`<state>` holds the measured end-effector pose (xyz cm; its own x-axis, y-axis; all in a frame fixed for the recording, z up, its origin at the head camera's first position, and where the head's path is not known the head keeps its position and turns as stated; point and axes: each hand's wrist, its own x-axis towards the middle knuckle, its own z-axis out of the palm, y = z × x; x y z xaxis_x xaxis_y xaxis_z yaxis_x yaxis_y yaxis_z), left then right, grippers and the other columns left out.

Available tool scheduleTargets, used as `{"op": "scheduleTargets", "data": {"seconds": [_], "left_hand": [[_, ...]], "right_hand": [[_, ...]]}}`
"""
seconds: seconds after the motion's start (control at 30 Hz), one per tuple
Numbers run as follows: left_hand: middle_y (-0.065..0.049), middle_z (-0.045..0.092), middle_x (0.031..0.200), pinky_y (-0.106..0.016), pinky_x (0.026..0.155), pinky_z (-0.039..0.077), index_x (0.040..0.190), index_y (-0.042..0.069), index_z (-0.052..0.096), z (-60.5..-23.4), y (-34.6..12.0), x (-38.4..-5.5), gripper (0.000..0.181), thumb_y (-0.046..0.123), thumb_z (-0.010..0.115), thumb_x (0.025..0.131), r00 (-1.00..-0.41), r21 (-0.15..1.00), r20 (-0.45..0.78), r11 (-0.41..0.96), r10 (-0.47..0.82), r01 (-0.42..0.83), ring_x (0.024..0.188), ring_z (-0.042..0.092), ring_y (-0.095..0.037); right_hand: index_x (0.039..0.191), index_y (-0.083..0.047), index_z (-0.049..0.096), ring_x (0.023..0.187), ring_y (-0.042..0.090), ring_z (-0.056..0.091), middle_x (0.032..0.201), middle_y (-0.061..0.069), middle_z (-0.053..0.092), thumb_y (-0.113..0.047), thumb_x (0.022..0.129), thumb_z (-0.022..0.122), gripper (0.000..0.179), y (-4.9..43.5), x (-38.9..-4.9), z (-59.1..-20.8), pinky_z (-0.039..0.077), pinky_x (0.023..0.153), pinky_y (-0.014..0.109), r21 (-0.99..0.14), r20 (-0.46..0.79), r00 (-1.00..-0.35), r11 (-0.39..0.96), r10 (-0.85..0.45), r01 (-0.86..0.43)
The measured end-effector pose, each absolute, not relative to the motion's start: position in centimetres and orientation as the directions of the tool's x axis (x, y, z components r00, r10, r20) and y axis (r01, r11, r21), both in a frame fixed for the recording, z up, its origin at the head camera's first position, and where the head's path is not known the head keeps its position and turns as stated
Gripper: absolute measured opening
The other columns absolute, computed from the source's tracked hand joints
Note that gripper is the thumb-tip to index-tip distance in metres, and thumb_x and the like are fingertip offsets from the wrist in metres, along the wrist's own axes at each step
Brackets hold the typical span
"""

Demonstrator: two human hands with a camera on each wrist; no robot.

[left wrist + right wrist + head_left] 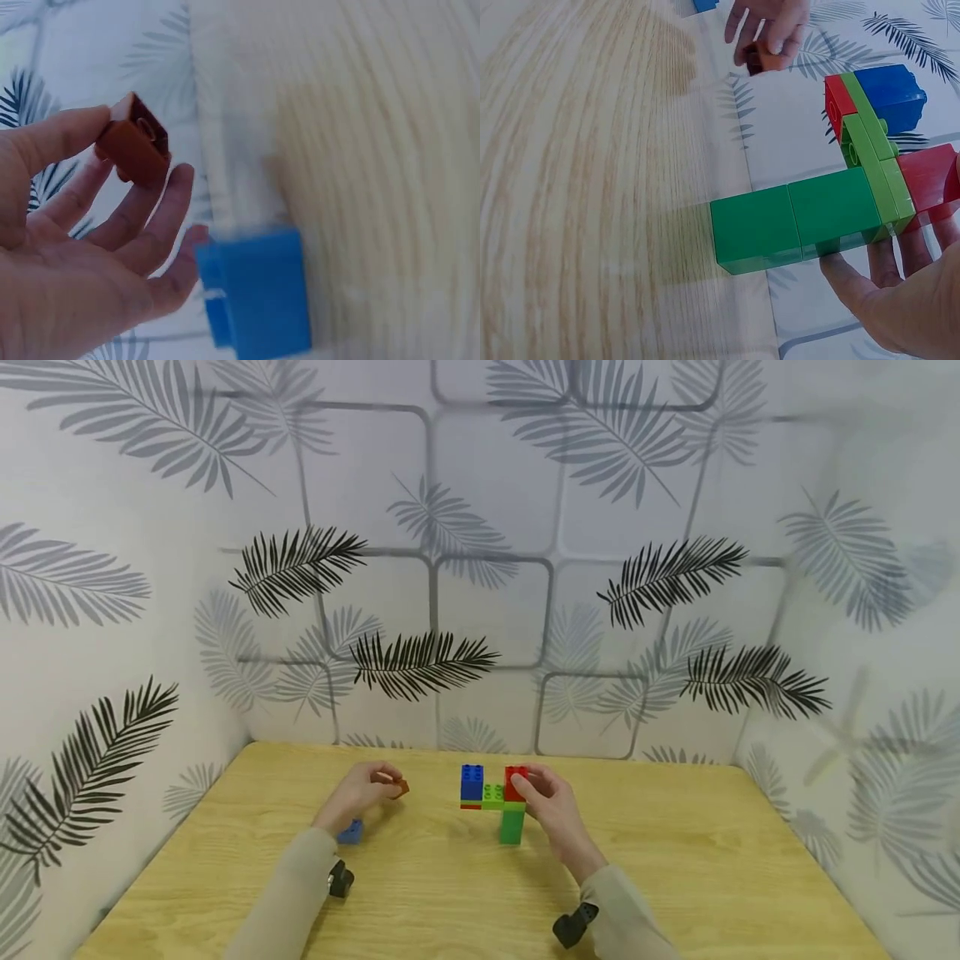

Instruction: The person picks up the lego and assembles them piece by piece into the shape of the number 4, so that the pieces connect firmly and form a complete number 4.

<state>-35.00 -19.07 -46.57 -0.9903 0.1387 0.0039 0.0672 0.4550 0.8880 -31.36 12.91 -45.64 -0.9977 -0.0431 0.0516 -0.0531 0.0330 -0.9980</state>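
Note:
My left hand [358, 795] pinches a small orange-brown toy brick [402, 788] between thumb and fingers; its hollow underside shows in the left wrist view. The right hand [557, 810] holds a built block structure by the red brick [514, 783] on its top right. Below that brick are light green pieces [492, 795] running left, and two stacked dark green bricks [795, 225] form a column. On the left end sits a blue brick [472, 782], with a thin red piece [838, 101] beneath. The column's base is close to the tabletop.
A loose blue brick [351, 832] lies on the wooden table [420, 893] beside my left wrist, large and near in the left wrist view. A wall with a leaf pattern [495, 610] stands behind the table's far edge. Black wrist cameras [575, 926] sit at both sleeves.

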Motion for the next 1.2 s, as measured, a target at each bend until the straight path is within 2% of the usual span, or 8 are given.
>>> {"op": "scheduleTargets", "data": {"seconds": [0.2, 0.3, 0.4, 0.53, 0.77, 0.9, 1.03, 1.2], "left_hand": [[-0.016, 0.064, 0.122, -0.044, 0.093, 0.054, 0.126, 0.006, 0.061, -45.1, -16.5, -34.6, 0.029, 0.016, 0.061, 0.098, -0.989, 0.972, 0.055, 0.218, 0.137, 0.084, 0.111, 0.064, -0.03], [-0.017, 0.066, 0.12, -0.038, 0.086, 0.057, 0.126, 0.006, 0.063, -44.4, -14.9, -34.2, 0.031, 0.02, 0.061, 0.098, -0.979, 0.975, 0.146, 0.145, 0.14, 0.166, 0.106, 0.067, -0.029], [-0.022, 0.067, 0.117, -0.035, 0.077, 0.058, 0.125, 0.003, 0.064, -43.8, -13.6, -33.7, 0.03, 0.019, 0.059, 0.099, -0.949, 0.946, 0.281, 0.124, 0.144, 0.299, 0.099, 0.068, -0.035], [-0.022, 0.069, 0.111, -0.035, 0.072, 0.058, 0.122, 0.006, 0.066, -44.2, -12.2, -33.2, 0.027, 0.019, 0.06, 0.099, -0.907, 0.898, 0.406, 0.133, 0.114, 0.419, 0.094, 0.068, -0.037], [-0.011, 0.07, 0.115, -0.023, 0.083, 0.055, 0.124, 0.014, 0.067, -44.3, -10.0, -32.8, 0.032, 0.007, 0.067, 0.092, -0.865, 0.852, 0.5, 0.165, 0.029, 0.498, 0.103, 0.068, -0.024], [-0.015, 0.069, 0.118, -0.031, 0.087, 0.056, 0.126, 0.008, 0.065, -44.2, -9.0, -32.3, 0.037, 0.001, 0.067, 0.09, -0.836, 0.824, 0.548, 0.151, 0.034, 0.546, 0.105, 0.068, -0.029], [-0.018, 0.069, 0.116, -0.042, 0.087, 0.056, 0.126, 0.004, 0.065, -44.2, -8.2, -32.1, 0.04, -0.004, 0.068, 0.087, -0.755, 0.738, 0.653, 0.173, 0.064, 0.653, 0.102, 0.069, -0.033], [-0.011, 0.07, 0.114, -0.039, 0.086, 0.057, 0.126, 0.009, 0.066, -44.3, -7.6, -32.0, 0.04, 0.0, 0.07, 0.087, -0.665, 0.619, 0.739, 0.283, 0.105, 0.733, 0.1, 0.07, -0.024]], "right_hand": [[0.133, -0.01, 0.057, 0.107, 0.021, 0.061, 0.127, 0.016, 0.06, -0.033, 0.094, 0.067, 0.047, 13.1, -31.4, -45.7, 0.052, 0.096, 0.044, -0.997, 0.081, -0.996, 0.016, -0.044, -0.082], [0.133, -0.013, 0.057, 0.106, 0.021, 0.061, 0.126, 0.015, 0.06, -0.034, 0.094, 0.067, 0.045, 13.0, -31.1, -45.9, 0.053, 0.095, 0.044, -0.995, 0.095, -0.995, 0.002, -0.034, -0.095], [0.132, -0.013, 0.057, 0.106, 0.02, 0.061, 0.126, 0.014, 0.061, -0.032, 0.096, 0.065, 0.042, 13.0, -31.2, -45.8, 0.053, 0.095, 0.045, -0.996, 0.091, -0.995, -0.008, -0.037, -0.09], [0.132, -0.012, 0.058, 0.105, 0.021, 0.062, 0.125, 0.014, 0.062, -0.027, 0.097, 0.064, 0.039, 12.9, -31.3, -45.8, 0.053, 0.094, 0.044, -0.997, 0.081, -0.995, -0.005, -0.052, -0.081], [0.133, -0.01, 0.057, 0.107, 0.025, 0.062, 0.124, 0.014, 0.062, -0.029, 0.096, 0.064, 0.042, 13.1, -31.4, -45.9, 0.054, 0.094, 0.044, -0.995, 0.099, -0.993, -0.001, -0.061, -0.099], [0.13, -0.013, 0.06, 0.104, 0.022, 0.063, 0.122, 0.012, 0.063, -0.031, 0.095, 0.066, 0.04, 13.0, -31.5, -46.1, 0.054, 0.093, 0.042, -0.996, 0.091, -0.994, 0.002, -0.056, -0.091], [0.131, -0.011, 0.059, 0.105, 0.023, 0.063, 0.122, 0.013, 0.063, -0.03, 0.096, 0.065, 0.04, 12.9, -31.4, -46.1, 0.054, 0.092, 0.042, -0.995, 0.099, -0.993, -0.004, -0.064, -0.099], [0.134, -0.01, 0.057, 0.108, 0.023, 0.064, 0.125, 0.014, 0.063, -0.029, 0.096, 0.064, 0.043, 12.9, -31.3, -45.9, 0.053, 0.094, 0.045, -0.996, 0.092, -0.994, 0.0, -0.05, -0.092]]}}
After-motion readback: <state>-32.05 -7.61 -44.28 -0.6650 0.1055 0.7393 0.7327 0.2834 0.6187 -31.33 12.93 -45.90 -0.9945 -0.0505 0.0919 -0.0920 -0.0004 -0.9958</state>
